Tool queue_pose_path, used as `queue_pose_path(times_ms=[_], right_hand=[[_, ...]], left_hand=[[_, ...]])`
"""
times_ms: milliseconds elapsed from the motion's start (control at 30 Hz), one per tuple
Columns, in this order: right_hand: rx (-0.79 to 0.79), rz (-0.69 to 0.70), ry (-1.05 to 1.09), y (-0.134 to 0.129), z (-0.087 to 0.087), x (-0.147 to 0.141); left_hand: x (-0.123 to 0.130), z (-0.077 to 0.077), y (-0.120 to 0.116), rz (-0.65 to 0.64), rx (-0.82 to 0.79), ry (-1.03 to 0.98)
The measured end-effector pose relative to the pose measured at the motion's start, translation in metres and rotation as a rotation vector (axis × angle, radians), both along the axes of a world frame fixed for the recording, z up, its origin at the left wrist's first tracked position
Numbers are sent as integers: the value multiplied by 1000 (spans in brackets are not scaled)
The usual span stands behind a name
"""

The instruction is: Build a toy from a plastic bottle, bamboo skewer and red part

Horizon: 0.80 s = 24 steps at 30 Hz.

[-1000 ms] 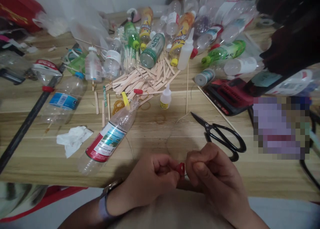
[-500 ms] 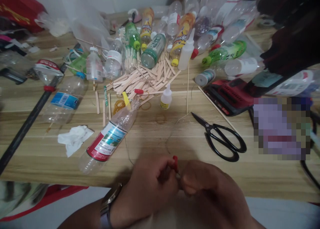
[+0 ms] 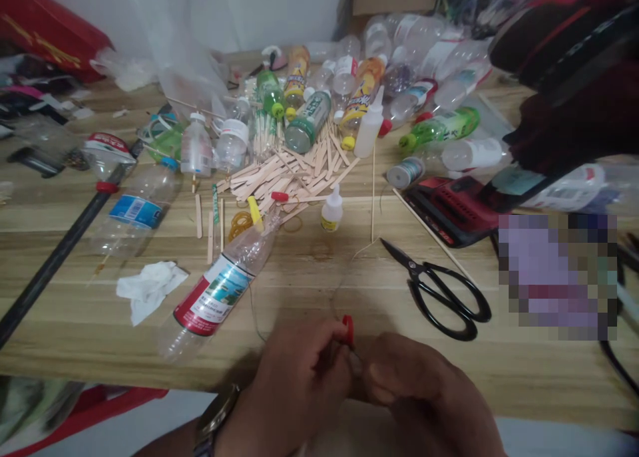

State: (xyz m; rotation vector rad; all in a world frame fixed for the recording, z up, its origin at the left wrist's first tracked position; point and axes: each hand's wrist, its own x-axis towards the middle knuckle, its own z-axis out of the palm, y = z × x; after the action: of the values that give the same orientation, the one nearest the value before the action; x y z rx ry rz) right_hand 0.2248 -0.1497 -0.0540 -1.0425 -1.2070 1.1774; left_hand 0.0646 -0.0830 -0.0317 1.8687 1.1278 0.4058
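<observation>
Near the table's front edge, my left hand [image 3: 304, 384], with a watch on the wrist, pinches a red bottle cap [image 3: 348, 330] between thumb and forefinger. Right beside it my right hand [image 3: 424, 384] is closed, its fingertips pressed together just below the cap. What those fingertips hold is too small and blurred to name. A thin thread [image 3: 338, 291] lies on the table and runs toward my hands. To the left lies a clear plastic bottle [image 3: 214, 294] with a red and blue label. Black-handled scissors [image 3: 444, 291] rest open to the right.
Behind lie a heap of wooden sticks [image 3: 299, 171], rubber bands [image 3: 241, 224], a small glue bottle [image 3: 332, 211] and several plastic bottles [image 3: 364, 98]. Crumpled tissue [image 3: 150, 287] and a black rod [image 3: 54, 264] are at left. A red-and-black power tool [image 3: 449, 207] stands at right.
The view has tilted up slightly, so the table's things appear lower. My hands stay together at the front edge, with the red cap turned a little and showing more of its face.
</observation>
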Motion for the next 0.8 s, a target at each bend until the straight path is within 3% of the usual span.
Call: queue_pose_path(times_ms=[167, 433, 500, 667, 733, 800], right_hand=[[182, -68, -100, 6, 4, 0], [102, -57, -7, 5, 6, -2], [6, -67, 102, 6, 7, -4], [-423, -137, 335, 13, 13, -9], [-527, -128, 266, 16, 14, -8], [-506, -105, 67, 17, 11, -5]], left_hand=[[-1, 1, 3, 22, 94, -54], [-3, 1, 3, 5, 258, -29], [-2, 3, 2, 6, 346, -12], [-2, 2, 3, 19, 591, 53], [-1, 0, 3, 22, 693, 67], [1, -1, 4, 23, 784, 82]])
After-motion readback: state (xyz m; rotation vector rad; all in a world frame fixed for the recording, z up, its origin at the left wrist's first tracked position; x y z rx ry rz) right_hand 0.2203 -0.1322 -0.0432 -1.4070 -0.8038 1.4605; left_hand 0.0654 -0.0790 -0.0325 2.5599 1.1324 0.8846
